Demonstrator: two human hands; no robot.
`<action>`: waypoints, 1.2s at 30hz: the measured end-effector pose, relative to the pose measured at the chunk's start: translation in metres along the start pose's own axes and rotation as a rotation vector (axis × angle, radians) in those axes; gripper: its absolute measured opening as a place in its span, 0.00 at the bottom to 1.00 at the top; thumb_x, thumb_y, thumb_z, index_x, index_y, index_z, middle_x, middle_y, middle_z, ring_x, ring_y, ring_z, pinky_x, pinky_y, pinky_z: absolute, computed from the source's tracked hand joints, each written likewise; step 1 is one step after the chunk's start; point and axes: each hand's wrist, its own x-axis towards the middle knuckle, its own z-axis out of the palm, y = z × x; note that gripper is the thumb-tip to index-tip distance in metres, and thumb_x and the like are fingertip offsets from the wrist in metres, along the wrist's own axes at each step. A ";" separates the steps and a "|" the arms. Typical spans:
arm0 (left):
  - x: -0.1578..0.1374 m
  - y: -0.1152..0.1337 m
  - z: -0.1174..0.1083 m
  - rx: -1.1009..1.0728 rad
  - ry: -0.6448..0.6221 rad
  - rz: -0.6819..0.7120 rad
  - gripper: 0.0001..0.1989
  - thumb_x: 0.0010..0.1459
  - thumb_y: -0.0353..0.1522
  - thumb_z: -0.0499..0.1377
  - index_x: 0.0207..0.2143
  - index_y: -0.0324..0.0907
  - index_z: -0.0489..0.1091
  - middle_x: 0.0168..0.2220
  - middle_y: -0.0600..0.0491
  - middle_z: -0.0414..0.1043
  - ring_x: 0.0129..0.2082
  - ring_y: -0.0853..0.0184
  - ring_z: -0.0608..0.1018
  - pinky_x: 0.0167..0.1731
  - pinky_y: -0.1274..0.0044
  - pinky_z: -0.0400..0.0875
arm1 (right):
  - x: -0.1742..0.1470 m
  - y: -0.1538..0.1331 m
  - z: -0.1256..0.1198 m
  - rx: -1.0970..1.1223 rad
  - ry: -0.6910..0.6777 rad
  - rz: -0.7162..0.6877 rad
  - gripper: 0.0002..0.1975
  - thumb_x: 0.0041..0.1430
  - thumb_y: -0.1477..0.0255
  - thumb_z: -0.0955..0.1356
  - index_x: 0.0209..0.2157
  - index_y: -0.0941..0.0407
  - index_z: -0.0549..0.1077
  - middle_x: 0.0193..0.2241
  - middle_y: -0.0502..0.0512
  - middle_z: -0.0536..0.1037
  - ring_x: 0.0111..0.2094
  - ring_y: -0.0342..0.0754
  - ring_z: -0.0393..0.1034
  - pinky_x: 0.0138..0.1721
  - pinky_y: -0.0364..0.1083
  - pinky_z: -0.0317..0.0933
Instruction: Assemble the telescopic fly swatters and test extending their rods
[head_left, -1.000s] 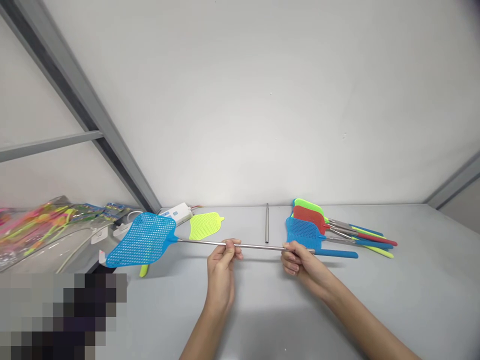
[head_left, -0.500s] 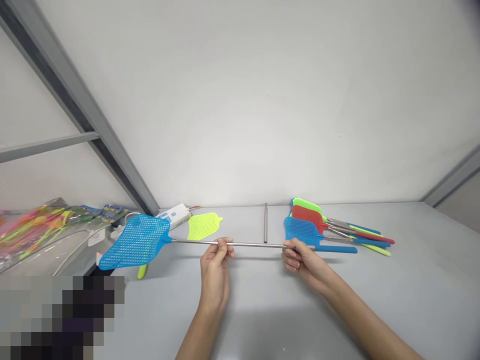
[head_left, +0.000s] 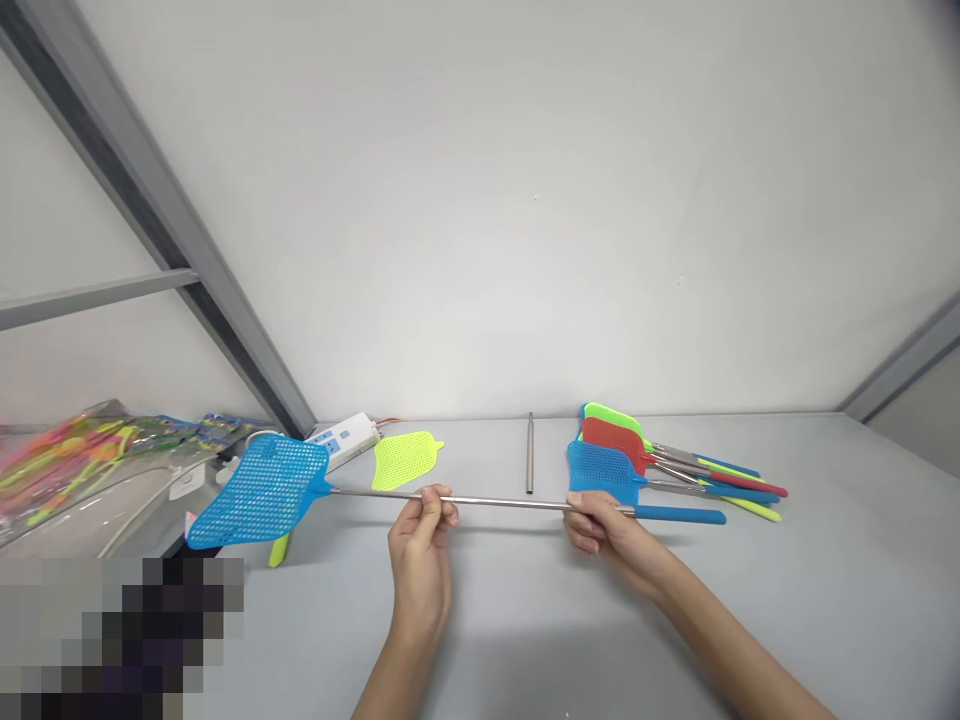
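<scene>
A blue fly swatter [head_left: 262,490] with a long metal rod and blue handle is held roughly level above the table. My left hand [head_left: 421,550] pinches the middle of the rod between thumb and fingers. Near the handle end, my right hand [head_left: 600,525] is closed around the same rod. Behind it on the table lie a loose yellow-green swatter head [head_left: 407,460] and a bare metal rod [head_left: 530,455]. To the right is a pile of swatters, with a blue swatter head [head_left: 602,470] in front, a red one [head_left: 613,440] and a green one [head_left: 611,412] behind.
A white power strip [head_left: 349,440] sits at the back left against the wall. Plastic bags with colourful items [head_left: 75,455] lie at the far left. A yellow-green handle [head_left: 279,550] shows partly beneath the held swatter. Grey metal frame posts [head_left: 225,320] border the table.
The held swatter has been drawn slightly longer, its blue head shifting left and its handle end right. My left hand has moved a little left along with it.
</scene>
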 end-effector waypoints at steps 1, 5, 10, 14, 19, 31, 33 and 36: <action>-0.001 -0.001 0.000 -0.014 0.002 0.005 0.07 0.46 0.34 0.59 0.23 0.38 0.68 0.25 0.57 0.64 0.21 0.78 0.63 0.25 0.83 0.60 | 0.000 0.000 0.000 -0.017 -0.027 0.004 0.19 0.52 0.65 0.61 0.13 0.57 0.52 0.13 0.44 0.49 0.16 0.39 0.46 0.21 0.43 0.41; -0.003 0.000 0.003 -0.049 -0.050 -0.014 0.08 0.48 0.36 0.57 0.25 0.39 0.68 0.25 0.57 0.62 0.21 0.77 0.64 0.25 0.82 0.60 | 0.000 0.001 0.000 0.038 -0.090 0.025 0.19 0.53 0.64 0.60 0.13 0.57 0.55 0.13 0.44 0.49 0.16 0.39 0.46 0.21 0.43 0.41; -0.007 0.002 0.005 -0.004 -0.136 -0.057 0.11 0.49 0.38 0.56 0.30 0.39 0.69 0.19 0.58 0.60 0.22 0.75 0.65 0.27 0.81 0.61 | 0.000 0.001 0.001 0.117 -0.100 0.044 0.18 0.54 0.65 0.60 0.15 0.57 0.56 0.14 0.44 0.50 0.16 0.39 0.47 0.21 0.43 0.41; -0.010 -0.006 0.005 0.148 -0.205 -0.050 0.09 0.47 0.36 0.58 0.28 0.39 0.70 0.28 0.54 0.67 0.22 0.76 0.66 0.29 0.80 0.61 | 0.000 0.003 0.003 0.131 -0.109 0.060 0.18 0.54 0.65 0.60 0.15 0.57 0.55 0.14 0.45 0.50 0.16 0.38 0.47 0.21 0.42 0.41; -0.012 -0.012 0.004 0.292 -0.334 -0.102 0.11 0.48 0.37 0.57 0.30 0.38 0.71 0.23 0.55 0.65 0.22 0.73 0.67 0.29 0.78 0.61 | 0.001 0.007 0.007 0.155 -0.129 0.071 0.19 0.54 0.64 0.60 0.14 0.58 0.55 0.14 0.45 0.51 0.16 0.38 0.47 0.21 0.42 0.42; -0.012 -0.011 0.004 0.334 -0.434 -0.182 0.14 0.52 0.38 0.53 0.34 0.38 0.72 0.19 0.55 0.61 0.23 0.71 0.65 0.31 0.77 0.59 | 0.001 0.011 0.012 0.191 -0.143 0.073 0.19 0.55 0.64 0.58 0.15 0.58 0.58 0.13 0.45 0.53 0.15 0.38 0.47 0.20 0.42 0.42; -0.013 -0.009 0.004 0.338 -0.437 -0.191 0.14 0.52 0.38 0.53 0.34 0.38 0.72 0.19 0.55 0.62 0.24 0.71 0.65 0.31 0.77 0.58 | 0.001 0.012 0.011 0.186 -0.140 0.068 0.19 0.55 0.64 0.59 0.15 0.58 0.58 0.13 0.45 0.53 0.15 0.38 0.47 0.20 0.41 0.43; -0.015 -0.007 0.006 0.317 -0.422 -0.203 0.15 0.52 0.38 0.53 0.32 0.37 0.72 0.19 0.54 0.62 0.24 0.71 0.64 0.31 0.77 0.57 | 0.001 0.013 0.011 0.180 -0.128 0.054 0.19 0.55 0.63 0.59 0.15 0.58 0.58 0.13 0.45 0.53 0.15 0.38 0.47 0.20 0.41 0.43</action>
